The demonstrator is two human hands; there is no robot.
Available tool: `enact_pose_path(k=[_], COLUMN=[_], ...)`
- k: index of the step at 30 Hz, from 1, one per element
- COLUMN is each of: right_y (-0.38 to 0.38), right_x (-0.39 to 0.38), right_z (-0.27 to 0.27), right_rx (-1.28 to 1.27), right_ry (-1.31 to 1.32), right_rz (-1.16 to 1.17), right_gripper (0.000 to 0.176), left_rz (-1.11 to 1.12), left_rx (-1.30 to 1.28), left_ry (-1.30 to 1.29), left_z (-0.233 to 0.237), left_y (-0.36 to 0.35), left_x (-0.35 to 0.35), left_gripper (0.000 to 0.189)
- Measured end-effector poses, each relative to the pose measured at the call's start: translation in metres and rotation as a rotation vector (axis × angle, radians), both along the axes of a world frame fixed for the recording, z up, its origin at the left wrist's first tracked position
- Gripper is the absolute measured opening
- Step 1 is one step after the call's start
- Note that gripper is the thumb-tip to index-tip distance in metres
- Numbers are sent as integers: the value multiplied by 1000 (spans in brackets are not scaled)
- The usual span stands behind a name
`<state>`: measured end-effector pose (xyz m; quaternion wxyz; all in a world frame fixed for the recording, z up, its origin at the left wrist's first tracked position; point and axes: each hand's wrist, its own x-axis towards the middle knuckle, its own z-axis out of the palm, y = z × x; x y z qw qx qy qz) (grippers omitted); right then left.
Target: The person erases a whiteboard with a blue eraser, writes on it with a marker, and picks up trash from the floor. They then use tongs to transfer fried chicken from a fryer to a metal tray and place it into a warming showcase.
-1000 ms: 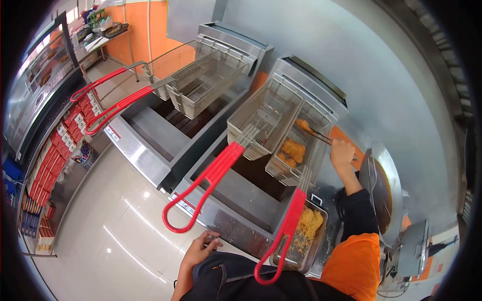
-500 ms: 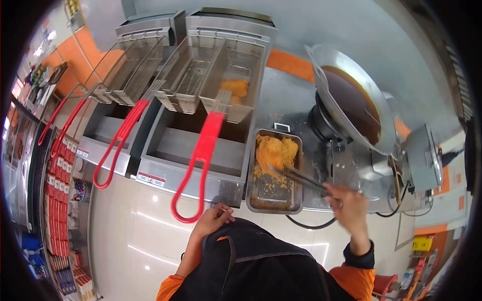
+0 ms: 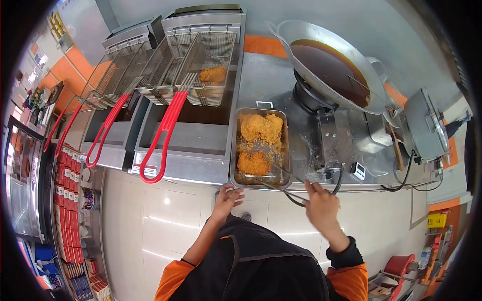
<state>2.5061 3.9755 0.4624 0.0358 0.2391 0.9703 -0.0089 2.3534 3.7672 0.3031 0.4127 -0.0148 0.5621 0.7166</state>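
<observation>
A metal tray (image 3: 288, 173) stands at the counter's front edge with breaded fried pieces and loose crumbs in it. Two golden pieces (image 3: 261, 127) lie side by side in its far half. A darker orange fried piece (image 3: 252, 163) rests in the near half. My right hand (image 3: 322, 204) is closed around metal tongs (image 3: 290, 175). Their arms are spread, the upper tip right at the darker piece and the lower one over the tray's near rim. My left hand (image 3: 227, 201) is just in front of the tray's near left corner, fingers loosely bent and apart, holding nothing.
To the left, wire fryer baskets with red handles (image 3: 165, 131) rest over the fryers; one fried piece (image 3: 213, 74) is in the nearest basket. Behind right, a large wok (image 3: 372, 95) of dark liquid sits on a burner. A small timer (image 3: 358, 171) lies right of the tray.
The tongs have moved from the tray's far half to its near half, their arms now spread beside a fried piece lying there. My left hand has moved nearer the tray. The view has shifted.
</observation>
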Motion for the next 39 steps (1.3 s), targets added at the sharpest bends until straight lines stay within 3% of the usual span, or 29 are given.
enact_pose_path(k=[6, 10, 17, 21, 24, 27, 29, 31, 35, 39], right_y=[36, 64, 76, 58, 32, 15, 10, 11, 14, 0], right_x=[-42, -51, -46, -64, -91, -150, -209, -272, -383, -425], right_z=[-14, -32, 0, 68, 125, 152, 157, 151, 96, 61], right_rx=[-126, -221, -290, -330, -191, 187, 291, 375, 562, 599], right_ry=[-37, -109, -78, 16, 247, 541, 545, 472, 287, 138], right_rz=[-14, 110, 155, 119, 112, 167, 190, 223, 325, 377], right_gripper=[62, 57, 52, 52, 50, 47, 44, 38, 25, 18], left_rz=[135, 173, 85, -59, -213, -429, -393, -303, 187, 661], left_rx=[119, 190, 279, 192, 32, -67, -330, -499, -646, -692], left_ry=[-68, -111, -194, -213, -169, 162, 232, 398, -91, -446], left_z=[-2, 0, 2, 6, 22, 10, 12, -25, -138, -239], left_y=[9, 7, -5, -21, -45, -85, -108, -137, -198, -251], left_x=[-5, -8, -17, -29, -39, -51, -57, -60, -47, 20], left_gripper=[23, 20, 19, 23, 31, 25, 24, 30, 32, 24])
